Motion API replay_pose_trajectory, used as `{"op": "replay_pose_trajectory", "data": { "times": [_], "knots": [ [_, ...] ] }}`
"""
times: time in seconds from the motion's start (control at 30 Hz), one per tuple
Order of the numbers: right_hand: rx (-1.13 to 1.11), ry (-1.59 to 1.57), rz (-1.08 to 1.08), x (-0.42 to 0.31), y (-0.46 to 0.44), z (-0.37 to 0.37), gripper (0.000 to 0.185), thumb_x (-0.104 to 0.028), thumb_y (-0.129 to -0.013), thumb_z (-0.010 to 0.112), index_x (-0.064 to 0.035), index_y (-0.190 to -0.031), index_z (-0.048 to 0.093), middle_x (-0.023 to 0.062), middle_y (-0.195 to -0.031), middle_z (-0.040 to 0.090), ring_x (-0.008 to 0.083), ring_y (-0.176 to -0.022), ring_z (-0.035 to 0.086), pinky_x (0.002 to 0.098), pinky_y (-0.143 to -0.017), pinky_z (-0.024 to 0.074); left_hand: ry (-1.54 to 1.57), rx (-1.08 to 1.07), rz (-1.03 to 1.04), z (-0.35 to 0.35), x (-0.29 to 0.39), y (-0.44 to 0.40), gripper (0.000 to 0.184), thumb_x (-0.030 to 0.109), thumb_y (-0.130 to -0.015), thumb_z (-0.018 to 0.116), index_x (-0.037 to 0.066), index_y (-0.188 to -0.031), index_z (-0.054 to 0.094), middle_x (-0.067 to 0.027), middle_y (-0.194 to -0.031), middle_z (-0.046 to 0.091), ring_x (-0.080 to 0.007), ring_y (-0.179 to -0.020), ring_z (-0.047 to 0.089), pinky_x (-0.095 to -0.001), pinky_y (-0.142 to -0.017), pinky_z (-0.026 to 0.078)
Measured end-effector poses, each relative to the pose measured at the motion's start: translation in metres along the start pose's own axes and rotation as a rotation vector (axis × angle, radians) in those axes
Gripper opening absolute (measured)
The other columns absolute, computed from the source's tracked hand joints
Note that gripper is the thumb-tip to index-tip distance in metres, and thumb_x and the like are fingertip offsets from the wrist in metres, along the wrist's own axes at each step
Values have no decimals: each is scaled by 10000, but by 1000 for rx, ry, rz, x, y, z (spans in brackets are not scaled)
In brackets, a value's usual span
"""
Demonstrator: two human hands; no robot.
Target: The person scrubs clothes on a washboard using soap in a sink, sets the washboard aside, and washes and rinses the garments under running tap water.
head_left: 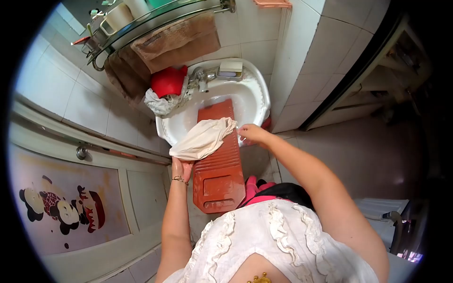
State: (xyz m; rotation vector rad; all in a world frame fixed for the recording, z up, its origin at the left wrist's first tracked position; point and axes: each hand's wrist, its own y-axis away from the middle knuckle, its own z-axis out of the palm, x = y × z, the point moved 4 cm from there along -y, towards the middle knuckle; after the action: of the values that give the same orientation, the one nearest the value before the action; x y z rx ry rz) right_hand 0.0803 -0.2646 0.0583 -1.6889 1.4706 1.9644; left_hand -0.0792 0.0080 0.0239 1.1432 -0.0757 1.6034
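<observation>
A wet-looking white cloth (203,140) lies stretched crosswise over a reddish-brown washboard (219,181). The board slants from inside the white washbasin (257,94) toward my body, its ridged part under the cloth. My left hand (182,167) is at the cloth's left end, palm up, with its fingers partly hidden beneath the fabric and closed on it. At the other end, my right hand (252,135) has its fingers curled in a pinch at the cloth's corner, just past the board's right edge.
A chrome faucet (202,80) and a soap dish (230,70) sit on the basin's back rim. A red item (169,82) rests over crumpled cloth (163,103) at the left rim. Brown towels (177,40) hang under a glass shelf (155,19). A door (120,162) stands on the left.
</observation>
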Motion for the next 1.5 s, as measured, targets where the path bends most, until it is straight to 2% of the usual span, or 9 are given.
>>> {"op": "replay_pose_trajectory", "data": {
  "times": [0.3,0.5,0.77,0.97,1.1,1.13,1.23,1.27,1.5],
  "knots": [
    [27,-224,31,26,-35,48,333,-242,-862,607,-42,-1128,604,67,-995,640,170,-912,614,313,-782,502,-215,-300,-221,41,-19,74,561,468,-991,348,94,-1410,351,-71,-1402,453,-228,-1239,494,-405,-976,473],
    [326,418,-652,2,-24,66,371,-185,-811,581,36,-1108,608,248,-1048,635,361,-1010,605,412,-909,467,-372,-357,-138,34,-22,79,557,413,-993,411,72,-1425,330,-80,-1389,453,-210,-1245,475,-368,-1029,396],
    [-261,737,-444,-16,2,91,309,-271,-805,569,-20,-966,649,190,-917,670,339,-857,645,398,-768,499,-814,-385,-174,-8,22,59,347,198,-931,495,54,-1242,546,-32,-1165,604,-176,-1047,587,-336,-904,455],
    [339,557,-80,28,-27,69,337,-319,-782,642,-7,-909,630,189,-842,673,336,-819,654,394,-728,506,-1367,-56,428,40,44,7,316,105,-860,519,-16,-1143,591,-167,-1045,648,-223,-1000,613,-293,-898,454],
    [189,731,-183,25,-29,72,359,-311,-791,668,20,-916,611,165,-778,655,282,-758,649,371,-684,502,-1731,-79,544,82,-11,-44,352,230,-850,552,34,-1139,599,-186,-1179,592,-340,-1147,529,-393,-991,399],
    [190,548,-238,18,-23,66,329,-291,-801,668,11,-916,609,126,-747,640,229,-727,626,348,-661,491,-1952,-142,211,86,-21,-49,375,287,-857,542,49,-1143,585,-175,-1153,605,-339,-1139,531,-402,-972,408],
    [136,-227,-171,1,-6,45,189,-211,-843,645,-34,-901,615,32,-782,608,95,-698,518,273,-632,439,-1797,-229,233,87,-18,-65,361,310,-873,521,51,-1122,560,-150,-1097,641,-340,-1063,572,-401,-909,441],
    [174,-288,-184,-12,-1,36,172,-207,-854,634,-50,-919,612,19,-769,595,98,-682,515,272,-620,434,-1606,-145,377,86,-9,-70,247,244,-884,533,27,-1001,525,-159,-855,675,-300,-847,646,-388,-811,484],
    [-9,-540,-273,-88,15,21,103,-203,-893,603,-132,-887,528,-68,-743,495,32,-654,461,179,-591,362,-1171,-343,503,136,78,-78,223,171,-962,446,0,-1087,516,-104,-990,661,-224,-959,616,-331,-868,469]
  ]
}}
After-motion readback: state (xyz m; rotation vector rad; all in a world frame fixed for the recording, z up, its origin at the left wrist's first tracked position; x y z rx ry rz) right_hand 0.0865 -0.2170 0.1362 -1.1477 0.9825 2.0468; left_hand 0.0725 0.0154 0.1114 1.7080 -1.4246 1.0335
